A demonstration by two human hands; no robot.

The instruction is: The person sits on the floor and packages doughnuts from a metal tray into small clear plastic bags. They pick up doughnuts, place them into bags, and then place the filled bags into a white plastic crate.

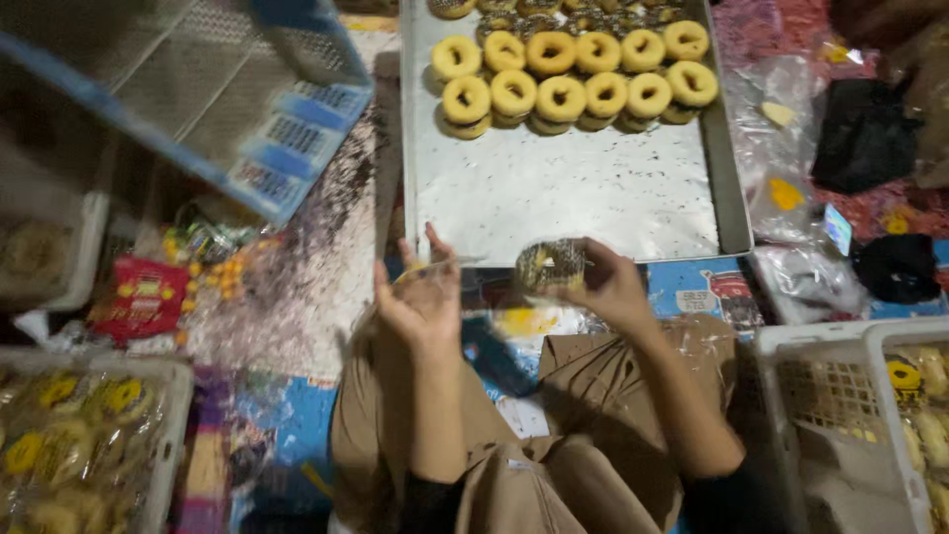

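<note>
While the person sits low on a patterned floor covering [316, 287] littered with plastic wrap, the right hand [605, 287] at the centre of the frame pinches a dark, sprinkle-topped doughnut [550, 264] between fingers and thumb, just below the near edge of a metal tray [563, 198]. The left hand [423, 297], a little to its left, has its fingers loosely spread around a thin clear wrapper [440, 265], though the blur hides how firmly it grips. On the tray, yellow ring doughnuts [578, 79] sit in rows along the top of the frame. White plastic baskets [850, 415] stand at lower right and lower left, holding wrapped pastries, and a blue crate [247, 99] fills the upper left
</note>
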